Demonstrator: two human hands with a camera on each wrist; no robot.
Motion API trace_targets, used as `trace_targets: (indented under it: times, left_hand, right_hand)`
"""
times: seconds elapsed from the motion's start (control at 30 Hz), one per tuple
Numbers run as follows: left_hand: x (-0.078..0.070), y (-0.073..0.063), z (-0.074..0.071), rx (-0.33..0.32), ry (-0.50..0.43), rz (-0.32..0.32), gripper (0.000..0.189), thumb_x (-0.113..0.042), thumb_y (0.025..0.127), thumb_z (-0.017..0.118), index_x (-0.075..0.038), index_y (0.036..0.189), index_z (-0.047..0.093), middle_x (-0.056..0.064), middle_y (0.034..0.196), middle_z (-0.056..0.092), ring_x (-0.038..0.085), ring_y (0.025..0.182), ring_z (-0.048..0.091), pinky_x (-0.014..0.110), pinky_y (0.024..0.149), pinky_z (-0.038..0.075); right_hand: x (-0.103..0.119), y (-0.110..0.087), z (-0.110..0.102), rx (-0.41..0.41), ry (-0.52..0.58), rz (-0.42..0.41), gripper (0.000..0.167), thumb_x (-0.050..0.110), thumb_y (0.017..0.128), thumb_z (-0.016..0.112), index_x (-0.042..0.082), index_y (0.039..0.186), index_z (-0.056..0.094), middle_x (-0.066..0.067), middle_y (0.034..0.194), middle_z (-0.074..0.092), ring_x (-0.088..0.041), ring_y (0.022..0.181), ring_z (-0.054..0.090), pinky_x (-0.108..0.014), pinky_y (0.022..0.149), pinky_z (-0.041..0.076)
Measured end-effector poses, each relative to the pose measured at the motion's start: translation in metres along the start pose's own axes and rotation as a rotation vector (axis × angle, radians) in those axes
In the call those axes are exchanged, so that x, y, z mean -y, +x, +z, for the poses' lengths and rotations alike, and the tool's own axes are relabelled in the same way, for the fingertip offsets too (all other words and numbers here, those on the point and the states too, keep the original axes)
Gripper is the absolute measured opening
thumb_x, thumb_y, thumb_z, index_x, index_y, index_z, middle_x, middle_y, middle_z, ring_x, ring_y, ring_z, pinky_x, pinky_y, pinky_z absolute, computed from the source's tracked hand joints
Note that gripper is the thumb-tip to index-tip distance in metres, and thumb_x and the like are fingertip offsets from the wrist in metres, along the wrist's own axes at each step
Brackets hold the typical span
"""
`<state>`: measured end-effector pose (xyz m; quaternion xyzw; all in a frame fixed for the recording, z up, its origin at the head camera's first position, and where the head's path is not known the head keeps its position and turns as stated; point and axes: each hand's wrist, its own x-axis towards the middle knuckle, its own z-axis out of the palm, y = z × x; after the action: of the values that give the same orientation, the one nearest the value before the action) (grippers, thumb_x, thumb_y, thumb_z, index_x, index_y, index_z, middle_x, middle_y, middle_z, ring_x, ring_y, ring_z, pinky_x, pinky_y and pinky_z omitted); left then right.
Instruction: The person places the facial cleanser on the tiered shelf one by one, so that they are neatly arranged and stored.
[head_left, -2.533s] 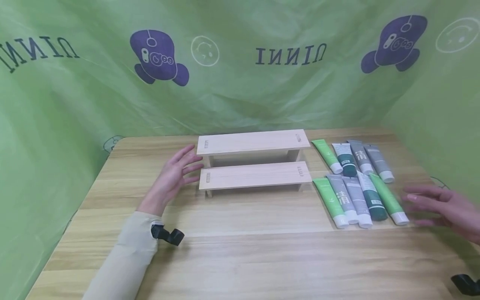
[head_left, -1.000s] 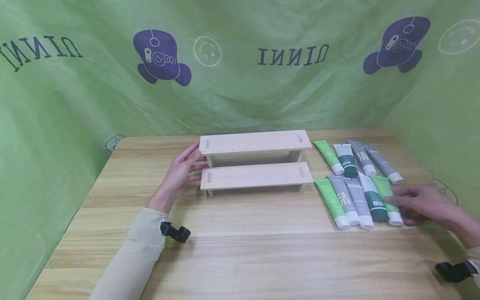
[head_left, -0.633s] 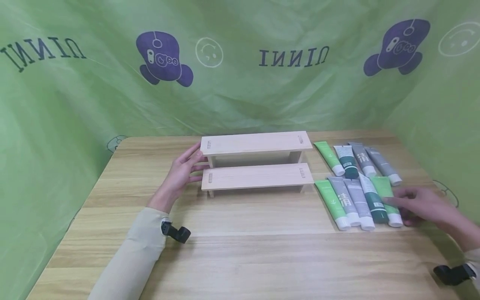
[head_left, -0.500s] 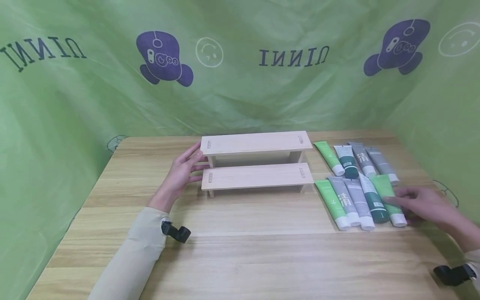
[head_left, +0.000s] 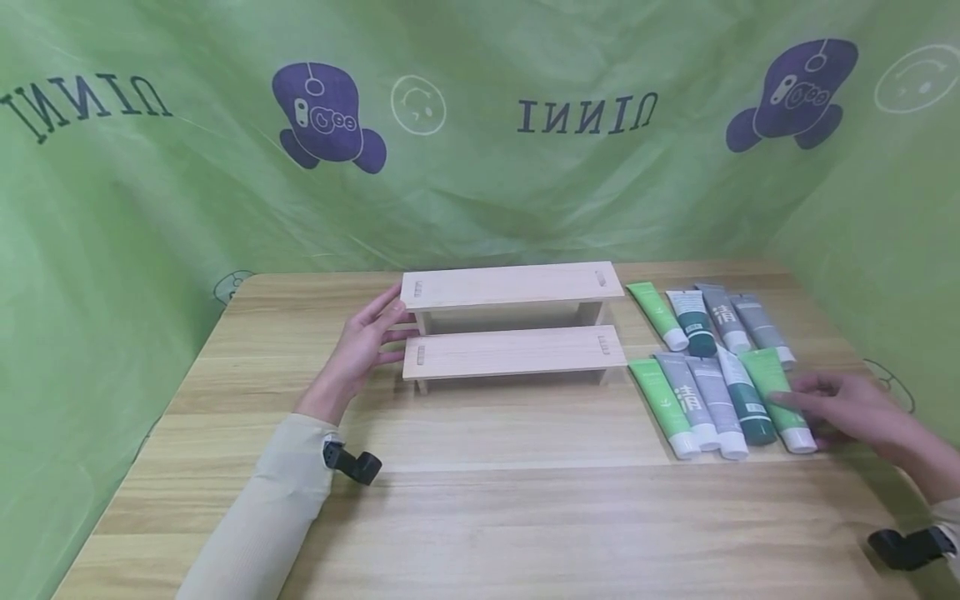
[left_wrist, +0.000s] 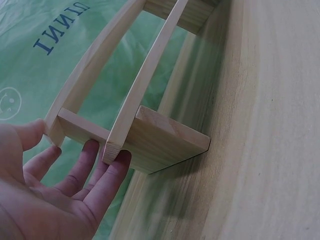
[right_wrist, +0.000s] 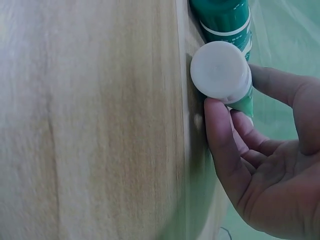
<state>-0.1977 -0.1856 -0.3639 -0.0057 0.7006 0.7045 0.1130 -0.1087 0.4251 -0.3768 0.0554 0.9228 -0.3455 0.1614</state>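
Head view: The two-tier wooden rack (head_left: 513, 285) stands at the back of the table (head_left: 480, 517). The green tube (head_left: 767, 379) is at the right end of the front row of tubes, just beside a dark green tube (head_left: 744, 398). The step in hand appears to be gripping this tube while steadying the rack. Lift it clear of its neighbour before moving it sideways, so that the row is not dragged. The left hand (head_left: 360, 343) reaches forward to the rack's left end; the right hand (head_left: 855, 408) comes in from the right, thumb uppermost.

Left wrist view: The thumb and fingers grasp the rack's end, with the thumb at the upper shelf (left_wrist: 92, 65) and the little finger against the end of the lower shelf (left_wrist: 144, 80). Use light pressure only; too much could shift the rack.

Right wrist view: The thumb and fingers pinch the green tube near its white cap (right_wrist: 217, 70). Hold the firm cap end, as the soft body probably flexes. Whether the tube touches the table cannot be told.
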Motion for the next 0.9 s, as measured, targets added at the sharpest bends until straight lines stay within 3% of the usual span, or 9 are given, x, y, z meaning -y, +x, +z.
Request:
trace_targets:
  times: [0.37, 0.67, 0.9]
  left_hand:
    - [0.0, -0.001, 0.0, -0.003, 0.005, 0.005, 0.054, -0.035, 0.108, 0.047, -0.032, 0.159, 0.03, 0.021, 0.141, 0.051, 0.04, 0.128, 0.053, 0.056, 0.1, 0.048]
    - [-0.002, -0.001, 0.001, -0.005, 0.013, 0.003, 0.054, -0.035, 0.108, 0.047, -0.032, 0.159, 0.03, 0.021, 0.142, 0.051, 0.039, 0.127, 0.054, 0.054, 0.1, 0.049]
    - [-0.002, -0.001, 0.001, -0.009, 0.012, -0.001, 0.053, -0.033, 0.108, 0.047, -0.032, 0.159, 0.031, 0.021, 0.141, 0.052, 0.039, 0.126, 0.054, 0.054, 0.099, 0.05]
  right_hand:
    - [-0.002, -0.005, -0.002, -0.003, 0.06, -0.033, 0.062, 0.029, 0.102, 0.062, -0.023, 0.129, 0.041, -0.013, 0.103, 0.063, -0.012, 0.077, 0.062, -0.034, 0.063, 0.06]
    - [0.0, -0.011, -0.007, 0.004, 0.081, -0.014, 0.074, 0.032, 0.103, 0.059, -0.025, 0.139, 0.026, -0.041, 0.123, 0.049, -0.009, 0.087, 0.059, -0.038, 0.069, 0.061]
    - [0.015, -0.015, -0.007, -0.027, 0.083, -0.061, 0.063, 0.029, 0.103, 0.059, -0.021, 0.135, 0.035, -0.026, 0.116, 0.06, -0.002, 0.083, 0.059, -0.037, 0.068, 0.061]
